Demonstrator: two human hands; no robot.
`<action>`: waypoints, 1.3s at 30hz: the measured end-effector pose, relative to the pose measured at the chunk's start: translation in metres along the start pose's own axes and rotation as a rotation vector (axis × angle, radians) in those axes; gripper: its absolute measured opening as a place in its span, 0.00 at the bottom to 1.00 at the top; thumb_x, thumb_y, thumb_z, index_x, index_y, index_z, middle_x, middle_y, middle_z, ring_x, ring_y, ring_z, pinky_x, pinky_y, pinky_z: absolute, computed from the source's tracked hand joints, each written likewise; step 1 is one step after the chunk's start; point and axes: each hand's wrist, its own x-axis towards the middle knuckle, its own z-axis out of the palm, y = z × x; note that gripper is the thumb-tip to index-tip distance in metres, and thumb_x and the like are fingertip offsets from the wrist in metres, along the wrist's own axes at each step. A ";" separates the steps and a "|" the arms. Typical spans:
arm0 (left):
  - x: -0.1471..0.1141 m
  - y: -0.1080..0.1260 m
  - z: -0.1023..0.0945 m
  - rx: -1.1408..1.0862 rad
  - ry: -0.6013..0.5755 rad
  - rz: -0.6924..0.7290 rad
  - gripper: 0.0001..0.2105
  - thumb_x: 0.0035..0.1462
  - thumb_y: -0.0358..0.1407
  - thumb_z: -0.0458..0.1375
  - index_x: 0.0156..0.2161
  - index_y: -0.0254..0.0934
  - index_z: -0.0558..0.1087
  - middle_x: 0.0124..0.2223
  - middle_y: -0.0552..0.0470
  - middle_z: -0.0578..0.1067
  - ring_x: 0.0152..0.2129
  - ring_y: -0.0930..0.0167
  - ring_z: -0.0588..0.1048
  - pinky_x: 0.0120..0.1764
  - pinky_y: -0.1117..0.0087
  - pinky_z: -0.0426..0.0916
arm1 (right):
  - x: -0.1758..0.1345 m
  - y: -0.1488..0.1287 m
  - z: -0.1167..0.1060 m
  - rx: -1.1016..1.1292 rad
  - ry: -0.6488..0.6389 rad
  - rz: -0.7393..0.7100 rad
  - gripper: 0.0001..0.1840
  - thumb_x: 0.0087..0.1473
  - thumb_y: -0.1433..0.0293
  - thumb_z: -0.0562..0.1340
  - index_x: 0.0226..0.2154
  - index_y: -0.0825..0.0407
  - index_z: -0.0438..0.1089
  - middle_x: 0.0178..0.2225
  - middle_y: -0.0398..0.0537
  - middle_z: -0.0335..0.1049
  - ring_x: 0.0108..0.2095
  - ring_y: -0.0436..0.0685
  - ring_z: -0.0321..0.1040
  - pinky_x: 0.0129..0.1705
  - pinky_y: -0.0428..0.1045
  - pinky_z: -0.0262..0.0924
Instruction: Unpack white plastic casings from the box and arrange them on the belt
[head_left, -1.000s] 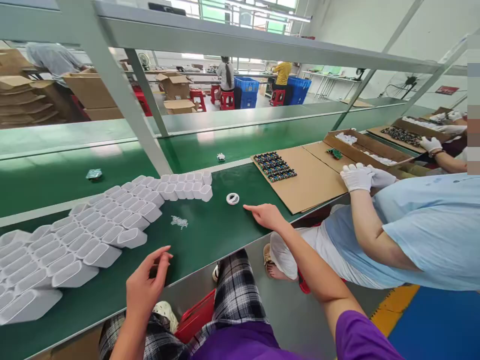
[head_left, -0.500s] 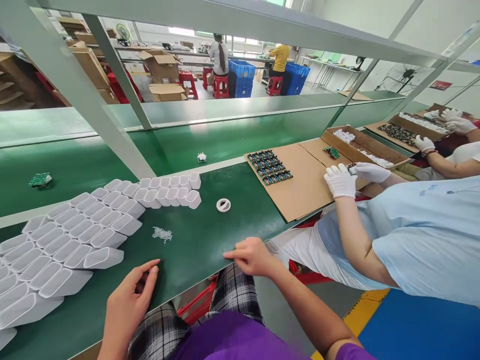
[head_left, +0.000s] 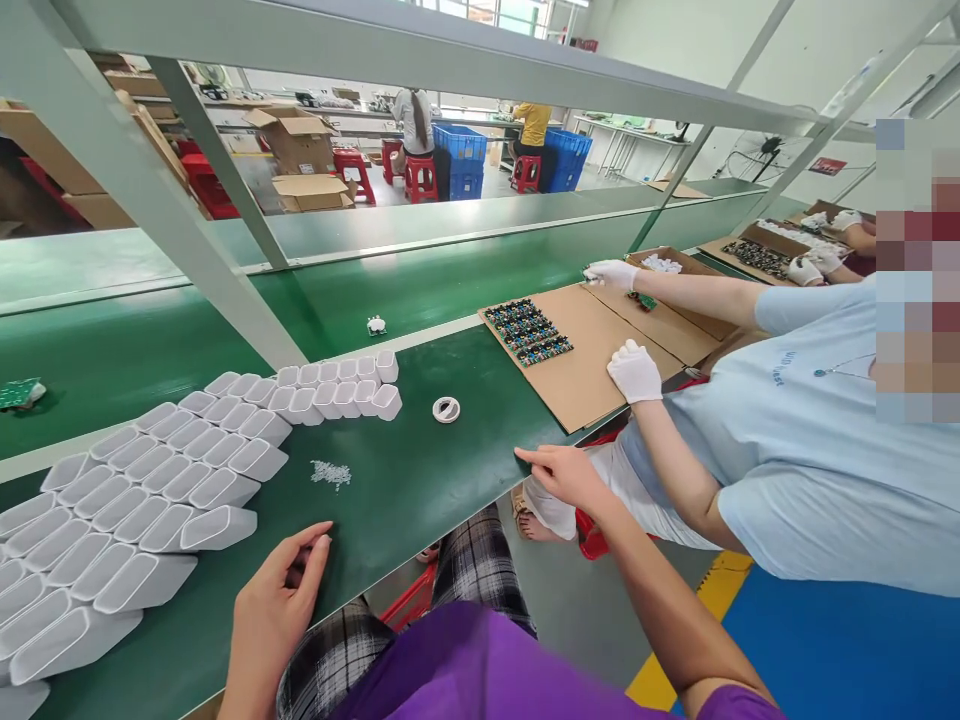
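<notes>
My left hand (head_left: 281,590) rests at the near edge of the green workbench (head_left: 405,500). Its fingers are loosely bent, thumb and forefinger slightly apart, with nothing seen in them. Just beyond lies a small heap of tiny clear-white pieces (head_left: 331,474). Over the bench edge to the right, my right hand (head_left: 566,475) points with its forefinger out and the other fingers curled, holding nothing. A roll of white tape (head_left: 446,410) lies flat between the hands, farther back. Rows of white plastic housings (head_left: 169,450) stand close together on the left.
A co-worker's gloved hand (head_left: 635,371) is over a cardboard sheet (head_left: 592,345) bearing rows of circuit boards (head_left: 528,332); the other glove (head_left: 611,274) reaches over the conveyor. A board with a white part (head_left: 376,326) lies on the green belt (head_left: 442,280). A frame post (head_left: 180,210) slants at left.
My right hand has moved right and away from me along the bench edge. The left hand keeps its pose. The co-worker's far glove has reached out toward the conveyor.
</notes>
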 end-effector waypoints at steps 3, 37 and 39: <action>0.000 0.001 -0.001 -0.006 -0.022 0.019 0.23 0.47 0.55 0.54 0.39 0.40 0.79 0.28 0.53 0.76 0.20 0.72 0.70 0.26 0.72 0.67 | -0.012 -0.015 0.003 0.004 -0.067 -0.119 0.22 0.58 0.76 0.54 0.50 0.46 0.75 0.30 0.45 0.75 0.29 0.49 0.69 0.29 0.44 0.52; -0.001 -0.008 -0.007 -0.088 -0.075 0.035 0.23 0.47 0.56 0.55 0.39 0.42 0.79 0.35 0.52 0.81 0.30 0.67 0.77 0.35 0.69 0.71 | -0.004 -0.046 -0.027 -0.195 -0.213 0.124 0.29 0.57 0.75 0.51 0.60 0.45 0.66 0.34 0.49 0.78 0.32 0.55 0.72 0.31 0.45 0.52; -0.001 -0.009 -0.007 -0.087 -0.076 0.038 0.23 0.48 0.56 0.55 0.39 0.42 0.79 0.35 0.52 0.81 0.30 0.67 0.77 0.35 0.69 0.71 | -0.011 -0.040 -0.029 -0.164 -0.193 0.147 0.29 0.57 0.75 0.51 0.60 0.47 0.66 0.31 0.48 0.77 0.28 0.53 0.69 0.30 0.45 0.50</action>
